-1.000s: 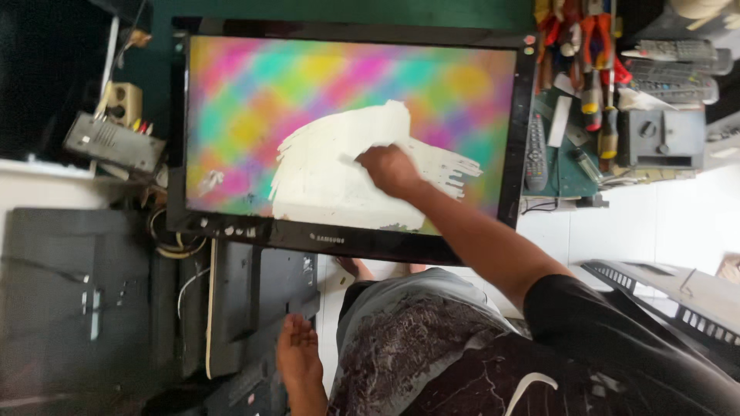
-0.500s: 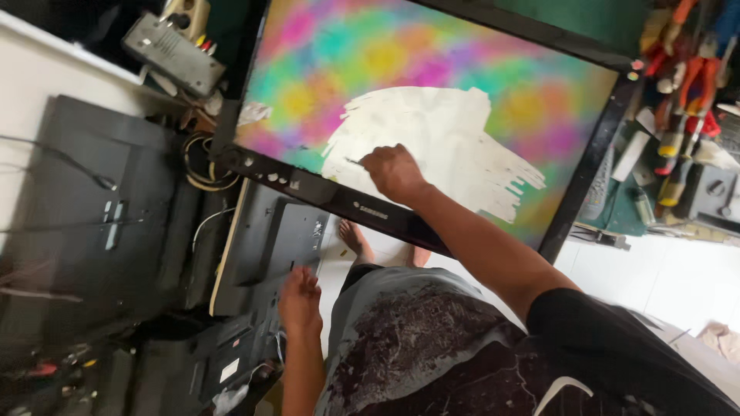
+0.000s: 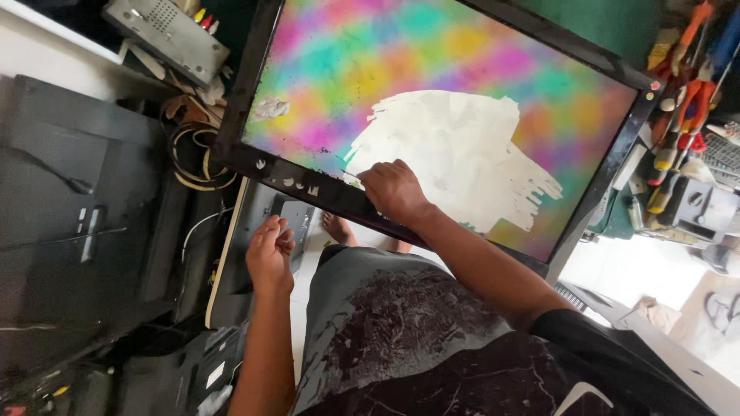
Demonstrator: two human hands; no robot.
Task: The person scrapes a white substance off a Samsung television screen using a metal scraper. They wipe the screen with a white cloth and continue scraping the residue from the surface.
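The person's left hand [image 3: 270, 254] hangs low near the lap, fingers curled loose and holding nothing. A bit farther off, the right hand [image 3: 395, 191] is closed around a small scraper tool [image 3: 348, 179] (too tiny to see well) pressed on the flat screen [image 3: 432, 85]. The screen leans up in front, its black frame [image 3: 301, 179] speckled with white bits. A big pale patch [image 3: 455, 150] is scraped bare; the rest is rainbow coloured. I think a hard push could scratch the screen or tip it. Beyond, a grey box [image 3: 166, 35] sits up left, and orange-handled tools [image 3: 686, 85] lie right. I see no labels clearly.
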